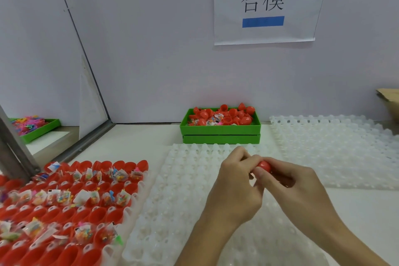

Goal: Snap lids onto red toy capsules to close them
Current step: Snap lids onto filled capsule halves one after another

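Both hands are meeting over the middle white moulded plastic tray (183,179), with a small glossy red plastic toy capsule (263,166) caught between them. The left hand (234,188) is curling round the capsule's left end, fingers bunched and hiding that half. The right hand (302,188) is pinching the exposed rounded right end with thumb and fingertips (260,174). Neither hand is open; both are gripping the one capsule.

Key relation: the capsule's long axis is looking roughly left-right, running from one grip to the other, so my read is that the closing push is going along that axis, hands squeezing toward each other. Both hands are equally near. The seam is hidden under the fingers, so I can't tell whether the lid is already seated.

Visible part is smooth, domed, with a highlight on top; likely slippery under a pinch.

Supply: open red capsule halves with small toy packets (64,198) are sitting in the tray on the left; loose red pieces are piled in the green plastic bin (220,129) at the back.
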Tool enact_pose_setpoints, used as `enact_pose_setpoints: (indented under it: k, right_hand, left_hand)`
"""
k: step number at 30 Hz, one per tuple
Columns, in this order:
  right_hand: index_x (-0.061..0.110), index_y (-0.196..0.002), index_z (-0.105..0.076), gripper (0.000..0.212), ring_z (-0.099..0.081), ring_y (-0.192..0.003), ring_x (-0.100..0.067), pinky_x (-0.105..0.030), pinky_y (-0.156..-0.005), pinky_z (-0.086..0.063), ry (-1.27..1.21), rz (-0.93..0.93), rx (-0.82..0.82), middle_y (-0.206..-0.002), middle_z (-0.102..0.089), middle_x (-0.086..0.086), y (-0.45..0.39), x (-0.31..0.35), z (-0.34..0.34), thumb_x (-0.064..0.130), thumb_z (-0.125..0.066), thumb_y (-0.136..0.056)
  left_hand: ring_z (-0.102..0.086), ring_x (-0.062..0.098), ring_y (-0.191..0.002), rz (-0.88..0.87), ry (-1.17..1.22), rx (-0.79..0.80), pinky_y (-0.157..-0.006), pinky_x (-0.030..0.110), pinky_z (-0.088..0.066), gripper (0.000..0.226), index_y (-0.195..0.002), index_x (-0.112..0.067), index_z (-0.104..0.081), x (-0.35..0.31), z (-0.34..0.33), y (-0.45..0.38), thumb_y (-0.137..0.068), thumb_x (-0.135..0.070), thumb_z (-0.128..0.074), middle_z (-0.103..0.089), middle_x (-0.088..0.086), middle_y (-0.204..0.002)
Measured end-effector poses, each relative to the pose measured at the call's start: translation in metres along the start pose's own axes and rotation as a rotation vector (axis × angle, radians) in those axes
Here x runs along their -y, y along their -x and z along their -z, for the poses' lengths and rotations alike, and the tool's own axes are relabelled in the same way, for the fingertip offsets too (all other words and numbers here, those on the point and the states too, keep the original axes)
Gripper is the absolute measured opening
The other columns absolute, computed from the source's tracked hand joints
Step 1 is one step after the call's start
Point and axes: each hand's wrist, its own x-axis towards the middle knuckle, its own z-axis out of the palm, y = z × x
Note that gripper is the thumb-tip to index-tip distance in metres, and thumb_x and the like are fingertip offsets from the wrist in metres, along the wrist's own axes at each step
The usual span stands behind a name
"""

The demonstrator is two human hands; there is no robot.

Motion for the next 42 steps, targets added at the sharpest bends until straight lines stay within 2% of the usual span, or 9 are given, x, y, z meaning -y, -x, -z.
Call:
enact_pose_setpoints:
  k: [6, 11, 14, 16, 19, 23, 31, 37, 42]
  right_hand:
    - [0.034, -0.083, -0.080, 0.032, -0.074, -0.086, -0.008, -0.011, -0.074, -0.053, -0.155, -0.124, 0.004, -0.086, -0.078, 0.005, -0.001, -0.009, 0.004, 0.006, -0.066, -0.090]
    - [0.015, -0.098, -0.079, 0.027, -0.073, -0.096, -0.027, -0.028, -0.079, -0.059, -0.502, -0.257, -0.039, -0.097, -0.077, -0.013, -0.009, -0.016, 0.010, 0.019, -0.073, -0.071]
    - [0.016, -0.103, -0.078, 0.043, -0.072, -0.101, -0.028, -0.023, -0.082, -0.056, -0.556, -0.201, 0.042, -0.104, -0.075, -0.015, -0.009, -0.015, 0.013, 0.032, -0.085, -0.063]
    - [0.016, -0.105, -0.077, 0.051, -0.071, -0.104, -0.027, -0.022, -0.085, -0.055, -0.558, -0.175, 0.057, -0.106, -0.075, -0.015, -0.010, -0.014, 0.015, 0.033, -0.089, -0.059]
    - [0.015, -0.105, -0.077, 0.048, -0.070, -0.107, -0.028, -0.025, -0.087, -0.056, -0.613, -0.164, 0.070, -0.109, -0.073, -0.018, -0.012, -0.013, 0.019, 0.024, -0.084, -0.058]
    - [0.009, -0.100, -0.078, 0.038, -0.070, -0.104, -0.030, -0.026, -0.083, -0.057, -0.656, -0.158, 0.069, -0.107, -0.073, -0.022, -0.012, -0.012, 0.021, 0.009, -0.074, -0.063]
    - [0.007, -0.091, -0.080, 0.031, -0.073, -0.094, -0.031, -0.025, -0.076, -0.059, -0.704, -0.160, 0.010, -0.099, -0.074, -0.024, -0.011, -0.019, 0.011, -0.001, -0.062, -0.067]
    - [0.014, -0.097, -0.079, 0.033, -0.072, -0.099, -0.030, -0.025, -0.082, -0.058, -0.583, -0.162, 0.036, -0.101, -0.075, -0.018, -0.014, -0.017, 0.016, 0.011, -0.071, -0.066]
    - [0.039, -0.100, -0.076, 0.048, -0.070, -0.100, -0.009, -0.020, -0.084, -0.054, -0.109, 0.027, -0.040, -0.102, -0.076, 0.009, -0.009, -0.014, 0.014, 0.004, -0.082, -0.067]
  left_hand:
    - [-0.051, 0.003, -0.080, -0.014, -0.015, -0.027, -0.069, 0.018, -0.049, 0.026, -0.109, -0.023, -0.074, 0.000, -0.013, 0.002, -0.085, -0.013, -0.073, -0.049, -0.009, -0.089]
    - [-0.052, -0.001, -0.123, 0.319, 0.526, 0.156, -0.103, 0.019, -0.045, 0.062, -0.132, -0.033, -0.059, 0.006, -0.001, -0.001, -0.075, -0.029, -0.083, -0.057, -0.016, -0.128]
    - [-0.062, 0.022, -0.121, 0.410, 0.850, 0.240, -0.105, 0.041, -0.049, 0.045, -0.122, -0.025, -0.067, 0.003, 0.001, -0.002, -0.080, -0.035, -0.079, -0.068, 0.003, -0.122]
    - [-0.065, 0.029, -0.115, 0.395, 0.897, 0.187, -0.102, 0.042, -0.051, 0.033, -0.117, -0.021, -0.071, 0.000, -0.001, -0.002, -0.085, -0.028, -0.076, -0.071, 0.012, -0.114]
    - [-0.067, 0.026, -0.113, 0.422, 1.062, 0.146, -0.100, 0.037, -0.053, 0.043, -0.123, -0.014, -0.067, -0.002, -0.004, -0.003, -0.082, -0.024, -0.076, -0.073, 0.012, -0.113]
    - [-0.071, 0.021, -0.105, 0.382, 0.876, 0.025, -0.090, 0.029, -0.057, 0.027, -0.111, -0.023, -0.074, -0.007, -0.006, -0.001, -0.091, -0.006, -0.066, -0.076, 0.005, -0.103]
    - [-0.074, 0.012, -0.091, 0.424, 0.755, -0.061, -0.083, 0.023, -0.057, 0.040, -0.091, -0.030, -0.077, -0.015, -0.013, 0.002, -0.093, 0.006, -0.058, -0.078, -0.001, -0.088]
    - [-0.071, 0.016, -0.103, 0.540, 0.875, 0.035, -0.091, 0.031, -0.057, 0.024, -0.106, -0.023, -0.073, -0.015, -0.009, -0.001, -0.097, -0.006, -0.059, -0.076, 0.004, -0.102]
    - [-0.072, 0.025, -0.097, 0.748, 1.063, 0.057, -0.082, 0.040, -0.060, 0.029, -0.112, -0.004, -0.067, -0.012, -0.001, -0.006, -0.097, -0.028, -0.060, -0.072, 0.016, -0.100]
